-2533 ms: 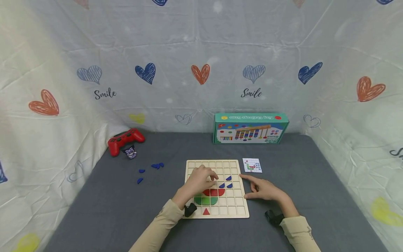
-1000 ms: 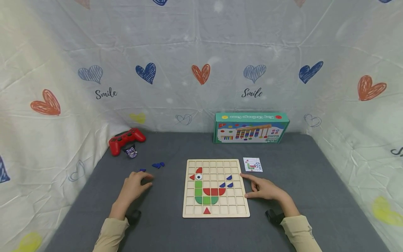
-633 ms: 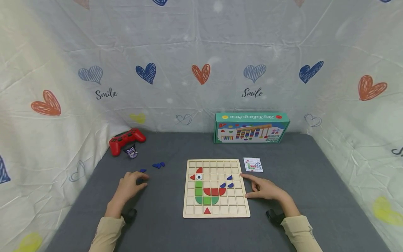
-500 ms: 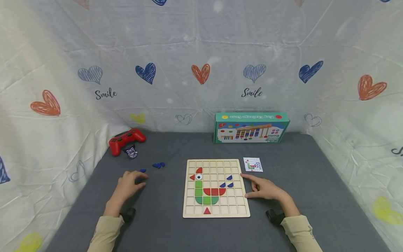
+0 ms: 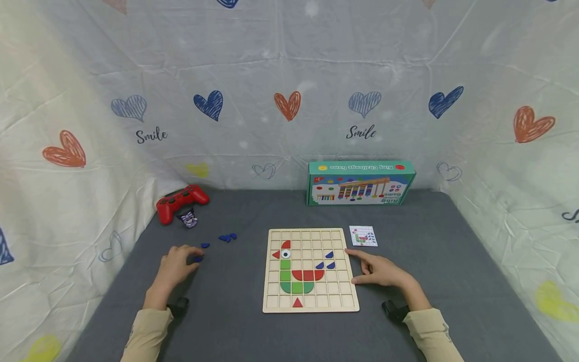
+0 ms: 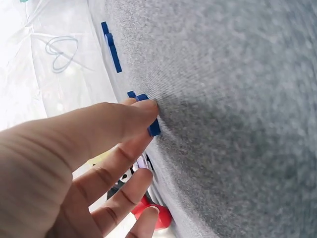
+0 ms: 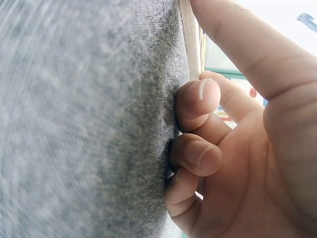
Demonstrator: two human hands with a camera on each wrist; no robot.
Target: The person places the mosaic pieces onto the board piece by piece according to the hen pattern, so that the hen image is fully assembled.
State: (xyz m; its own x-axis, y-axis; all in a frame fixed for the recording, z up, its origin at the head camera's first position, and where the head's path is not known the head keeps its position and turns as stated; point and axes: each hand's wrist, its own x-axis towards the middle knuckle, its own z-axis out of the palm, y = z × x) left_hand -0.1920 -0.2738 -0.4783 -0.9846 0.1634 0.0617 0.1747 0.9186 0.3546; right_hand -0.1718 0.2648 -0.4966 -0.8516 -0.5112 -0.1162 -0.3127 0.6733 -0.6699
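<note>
In the head view my left hand [image 5: 174,265] is low over the cloth at the left, its thumb and index finger around a small half-round blue piece [image 5: 198,259]. The left wrist view shows the thumb in front of that blue piece [image 6: 154,128], pinching it at the cloth. My right hand [image 5: 381,270] lies beside the wooden grid board [image 5: 334,296], index fingertip and thumb tip touching its right edge. Its other fingers [image 7: 198,96] are curled against the cloth. Red, green and blue pieces and a round eye piece form a bird on the board.
Another blue piece [image 5: 205,245] lies just beyond the left hand, near a small cluster of blue pieces [image 5: 227,237]. A red game controller [image 5: 182,202] and a small purple-and-black figure [image 5: 187,218] are behind. A pattern card [image 5: 363,236] and green game box [image 5: 360,184] stand right of centre.
My left hand leaves the board, swings left to the loose blue pieces, then draws slightly back, closing thumb and index finger around one. The right hand stays at the board's edge.
</note>
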